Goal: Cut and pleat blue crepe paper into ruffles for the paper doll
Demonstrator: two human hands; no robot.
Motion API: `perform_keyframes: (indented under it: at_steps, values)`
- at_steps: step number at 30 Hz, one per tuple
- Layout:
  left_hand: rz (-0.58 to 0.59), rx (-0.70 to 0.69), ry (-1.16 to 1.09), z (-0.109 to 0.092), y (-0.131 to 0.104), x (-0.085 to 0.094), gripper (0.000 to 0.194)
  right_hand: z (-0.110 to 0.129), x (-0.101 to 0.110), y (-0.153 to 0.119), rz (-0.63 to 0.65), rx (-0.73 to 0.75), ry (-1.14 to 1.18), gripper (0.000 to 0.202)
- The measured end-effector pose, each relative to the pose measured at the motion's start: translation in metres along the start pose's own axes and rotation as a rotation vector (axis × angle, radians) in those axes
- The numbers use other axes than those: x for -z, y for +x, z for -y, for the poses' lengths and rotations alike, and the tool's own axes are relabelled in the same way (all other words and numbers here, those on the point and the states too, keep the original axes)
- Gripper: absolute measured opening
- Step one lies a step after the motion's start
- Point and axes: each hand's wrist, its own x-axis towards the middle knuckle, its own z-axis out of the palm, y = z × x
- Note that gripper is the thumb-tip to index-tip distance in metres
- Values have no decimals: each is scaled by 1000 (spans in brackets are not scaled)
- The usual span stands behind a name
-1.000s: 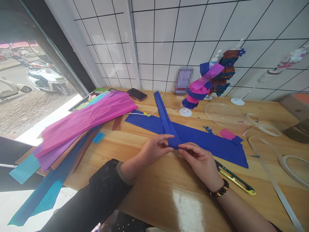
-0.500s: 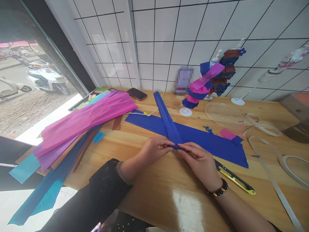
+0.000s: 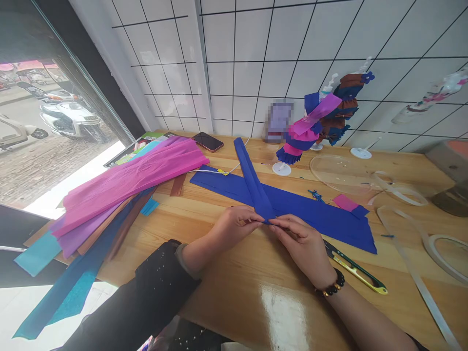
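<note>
A narrow folded strip of blue crepe paper [image 3: 252, 175] runs away from me towards the wall. My left hand [image 3: 237, 224] pinches its near end between thumb and fingertips. Right beside it, my right hand [image 3: 298, 241] pinches the same end at the other corner, so the fingertips almost meet. Beneath the strip lies a wider sheet of blue crepe paper [image 3: 325, 217], slanting across the wooden table. A yellow and green cutter [image 3: 356, 268] rests just right of my right hand.
Pink crepe paper [image 3: 135, 175] lies stacked over other colours at left. A phone [image 3: 208, 142] sits by the tiled wall. Dolls in paper dresses [image 3: 302, 134] stand at the back. White tape rolls [image 3: 448, 253], a clear plate [image 3: 336, 173] and a pink scrap [image 3: 345, 201] are at right.
Both hands keep their pinch on the strip's near end, almost still. The far end of the strip has shifted very slightly to the right.
</note>
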Motion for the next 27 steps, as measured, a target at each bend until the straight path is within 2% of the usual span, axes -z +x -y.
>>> perform_keyframes:
  at_steps: [4,11,20,27]
  values:
    - [3,-3,3,-2,0,0,15,0,0,0,12,6,3,16]
    - [34,86,-78,-3,-1,-1,18,1,-1,0,-1,13,34,14]
    - [7,65,-62,-4,-2,-1,15,7,0,0,-16,-127,47,18]
    - [-1,162,-89,-5,-2,2,19,6,1,0,-14,-173,77,16]
